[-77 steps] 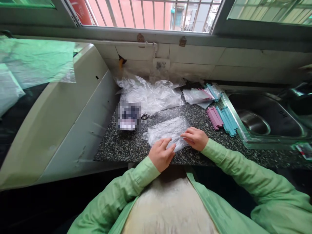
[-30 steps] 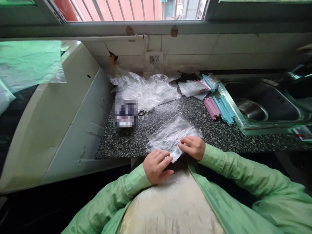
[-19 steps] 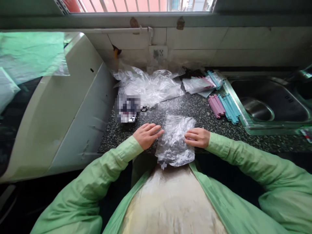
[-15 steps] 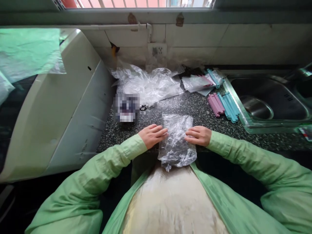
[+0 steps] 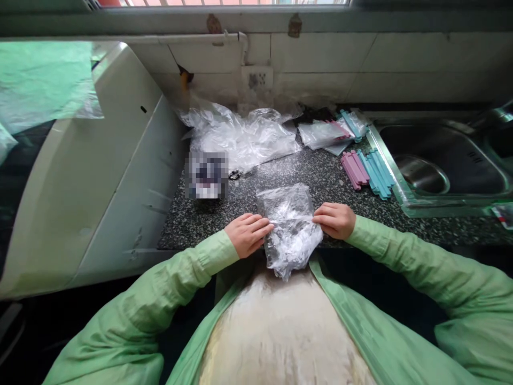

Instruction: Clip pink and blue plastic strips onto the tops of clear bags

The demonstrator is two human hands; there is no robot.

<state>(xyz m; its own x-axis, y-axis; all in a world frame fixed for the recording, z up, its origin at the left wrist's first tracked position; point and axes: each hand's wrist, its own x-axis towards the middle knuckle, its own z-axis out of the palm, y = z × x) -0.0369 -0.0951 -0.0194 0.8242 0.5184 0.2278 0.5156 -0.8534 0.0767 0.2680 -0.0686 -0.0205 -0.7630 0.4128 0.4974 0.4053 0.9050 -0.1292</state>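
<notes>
Back wall: pale tiles [image 5: 312,53] are running across the top of the frame beneath a window frame [image 5: 256,20].
Clear bag: the crinkled plastic bag [image 5: 290,243] is lying at frame centre, its lower end overhanging the counter's front edge.
Handling: it is looking light, soft and rather slippery, probably hard to tear by accident but quick to crumple; the side edges, level with the crease, are offering the best hold.
Left hand: its fingers [image 5: 261,229] are lying close together, apparently pinching the bag's left edge (the thumb is hiding underneath).
Right hand: its fingers [image 5: 324,218] are bunching together, pinching the right edge.
Counter: speckled dark stone [image 5: 208,227] is spreading below a loose plastic heap [image 5: 248,140], upper centre.
Strips: pink strips [image 5: 355,170] and blue strips [image 5: 375,174] are lying at upper right, beside the steel sink [image 5: 395,179].
Left side: a pale housing [image 5: 116,155] is filling the left of the frame.
</notes>
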